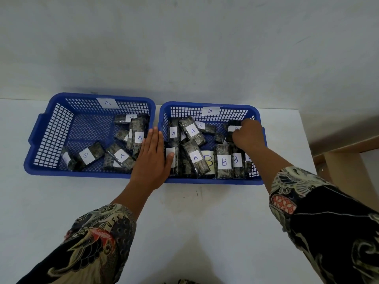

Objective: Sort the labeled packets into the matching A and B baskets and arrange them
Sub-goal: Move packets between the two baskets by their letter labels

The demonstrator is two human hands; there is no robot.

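The left hand (152, 158) lies flat across the rims where basket A (49, 128) meets basket B (213, 181), likely steadying them. The right hand (247, 136) has its grip clamped on a dark packet (232, 128), probably to rearrange it.

A white table (194, 222) carries two blue baskets: A basket (44, 128); B basket (213, 181) beside it.

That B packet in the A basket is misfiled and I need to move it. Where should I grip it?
Pinch the B packet across its narrow width, at the bare dark end right of its label, coming from above. It lies flat and slanted on the A basket floor, with open floor behind it.
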